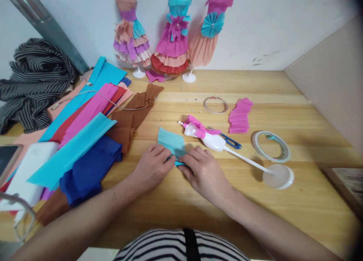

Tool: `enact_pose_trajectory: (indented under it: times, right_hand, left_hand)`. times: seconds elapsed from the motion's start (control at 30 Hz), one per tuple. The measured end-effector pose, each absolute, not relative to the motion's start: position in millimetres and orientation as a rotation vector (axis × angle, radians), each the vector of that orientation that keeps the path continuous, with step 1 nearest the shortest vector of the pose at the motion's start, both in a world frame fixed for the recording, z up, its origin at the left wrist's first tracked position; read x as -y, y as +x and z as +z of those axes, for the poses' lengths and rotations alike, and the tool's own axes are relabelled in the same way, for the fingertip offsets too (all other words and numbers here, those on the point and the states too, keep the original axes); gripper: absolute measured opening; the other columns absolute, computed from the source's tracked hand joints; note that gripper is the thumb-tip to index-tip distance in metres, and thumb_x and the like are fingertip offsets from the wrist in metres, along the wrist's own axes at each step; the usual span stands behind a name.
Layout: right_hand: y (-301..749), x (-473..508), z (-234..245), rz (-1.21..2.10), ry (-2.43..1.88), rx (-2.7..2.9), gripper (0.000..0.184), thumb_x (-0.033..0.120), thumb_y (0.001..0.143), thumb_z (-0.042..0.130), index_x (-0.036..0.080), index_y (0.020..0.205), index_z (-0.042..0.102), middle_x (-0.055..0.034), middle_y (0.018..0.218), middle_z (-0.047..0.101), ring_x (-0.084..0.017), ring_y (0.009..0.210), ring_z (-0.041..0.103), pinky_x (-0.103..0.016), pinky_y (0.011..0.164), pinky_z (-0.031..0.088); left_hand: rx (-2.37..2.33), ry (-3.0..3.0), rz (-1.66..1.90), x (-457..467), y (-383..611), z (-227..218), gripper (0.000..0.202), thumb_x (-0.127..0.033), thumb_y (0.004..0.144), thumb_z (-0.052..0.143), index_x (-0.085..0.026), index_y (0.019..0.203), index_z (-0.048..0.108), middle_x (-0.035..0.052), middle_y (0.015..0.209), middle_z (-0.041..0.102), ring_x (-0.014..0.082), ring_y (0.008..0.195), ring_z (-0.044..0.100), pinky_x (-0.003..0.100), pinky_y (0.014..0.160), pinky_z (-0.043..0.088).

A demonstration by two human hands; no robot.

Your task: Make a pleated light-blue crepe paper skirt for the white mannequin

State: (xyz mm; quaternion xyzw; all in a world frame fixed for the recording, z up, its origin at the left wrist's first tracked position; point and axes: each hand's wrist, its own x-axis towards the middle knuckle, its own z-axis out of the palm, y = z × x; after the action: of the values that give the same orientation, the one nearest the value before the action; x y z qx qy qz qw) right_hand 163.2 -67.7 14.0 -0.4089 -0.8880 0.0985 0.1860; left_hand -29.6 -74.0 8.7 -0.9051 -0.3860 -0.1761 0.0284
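Observation:
A small piece of light blue crepe paper [171,139] lies on the table between my two hands, its near edge folded over. My left hand [154,164] has its fingers closed on the left part of that edge. On the right part, my right hand [202,170] pinches the fold between thumb and fingers. Just beyond the right hand lies a white doll form [214,142] on a stand with a round base, its top wrapped in pink crepe paper. Blue-handled scissors [232,141] lie partly hidden behind it.
Crepe paper strips [73,151], a white power bank [31,170] and a cable pile up at left. Three paper-dressed forms [172,41] stand against the wall. A tape roll [271,146], a thin ring [215,105] and a pink crepe piece [240,116] lie at right.

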Motion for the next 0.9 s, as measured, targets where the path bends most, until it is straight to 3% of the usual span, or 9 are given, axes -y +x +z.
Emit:
enact_pose_trajectory:
  times: [0.17,0.37,0.7,0.9]
  right_hand:
    - [162.6,69.3,17.1,0.223,-1.142,2.515,0.018,0.02,0.089,0.053,0.018,0.074,0.063,-0.0056,0.074,0.06,-0.021,0.074,0.047,-0.033,0.063,0.03]
    - [161.2,74.0,17.4,0.097,-1.117,2.525,0.019,0.016,0.089,0.052,0.017,0.073,0.062,-0.0049,0.07,0.057,-0.021,0.073,0.046,-0.033,0.063,0.026]
    - [165.3,68.5,13.6,0.182,-1.133,2.507,0.025,0.02,0.092,0.049,0.018,0.07,0.063,-0.005,0.07,0.058,-0.02,0.073,0.047,-0.033,0.064,0.029]
    - [165.9,67.8,11.2,0.264,-1.146,2.486,0.021,0.022,0.09,0.054,0.018,0.072,0.064,-0.0051,0.07,0.059,-0.02,0.072,0.048,-0.032,0.065,0.032]
  left_hand:
    - [1.159,-2.784,-0.633,74.5,-29.0,4.0,0.015,-0.019,0.093,0.047,-0.015,0.095,0.062,0.0043,0.081,0.06,0.0192,0.079,0.049,0.033,0.069,0.039]
    - [1.09,-2.781,-0.673,78.3,-27.3,7.2,0.023,-0.013,0.093,0.044,-0.015,0.077,0.061,0.0032,0.071,0.055,0.0178,0.075,0.046,0.031,0.067,0.038]
    - [1.154,-2.778,-0.641,77.1,-28.5,10.1,0.021,-0.013,0.094,0.043,-0.015,0.088,0.063,0.0044,0.078,0.061,0.0187,0.079,0.05,0.032,0.07,0.041]
    - [1.163,-2.733,-0.624,76.9,-27.9,12.2,0.027,-0.014,0.095,0.039,-0.017,0.083,0.063,0.0052,0.081,0.062,0.0188,0.078,0.05,0.032,0.069,0.04]
